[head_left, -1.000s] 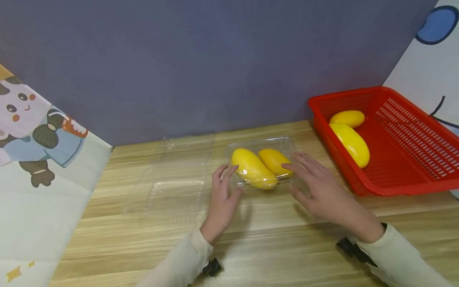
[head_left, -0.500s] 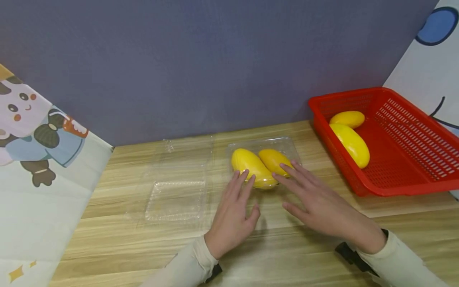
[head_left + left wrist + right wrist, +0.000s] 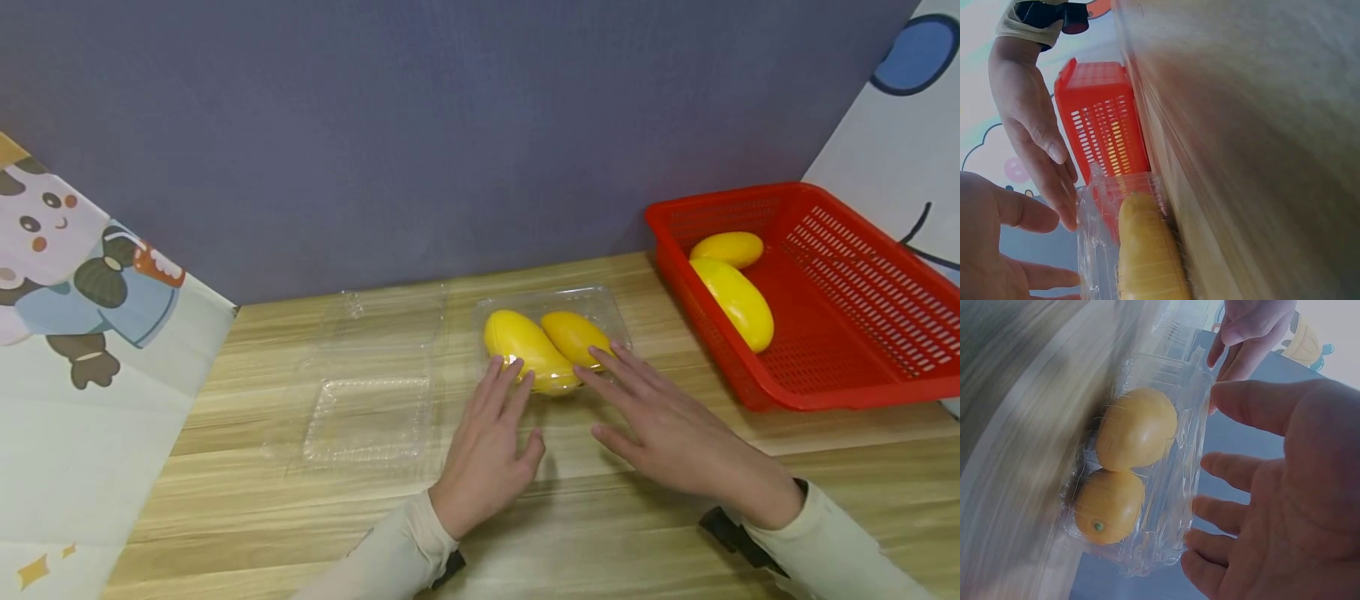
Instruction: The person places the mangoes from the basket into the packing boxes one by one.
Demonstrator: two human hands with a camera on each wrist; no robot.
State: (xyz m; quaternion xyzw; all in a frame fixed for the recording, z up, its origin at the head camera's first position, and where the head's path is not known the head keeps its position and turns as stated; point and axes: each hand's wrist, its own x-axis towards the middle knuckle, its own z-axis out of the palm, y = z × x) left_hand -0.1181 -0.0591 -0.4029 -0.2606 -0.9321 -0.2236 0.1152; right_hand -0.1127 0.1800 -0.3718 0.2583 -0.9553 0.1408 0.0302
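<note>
Two mangoes (image 3: 547, 350) in clear clamshell (image 3: 611, 304), hands (image 3: 487, 454) touching

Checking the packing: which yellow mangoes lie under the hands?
The two yellow mangoes in the clear plastic clamshell box, beneath both hands; the others lie in the red basket.

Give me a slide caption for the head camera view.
Both hands rest open on a closed clear clamshell holding two yellow mangoes.

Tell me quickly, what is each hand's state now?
Left hand: open, fingertips at the clear box of mangoes.
Right hand: open, fingers straight, holding nothing.
</note>
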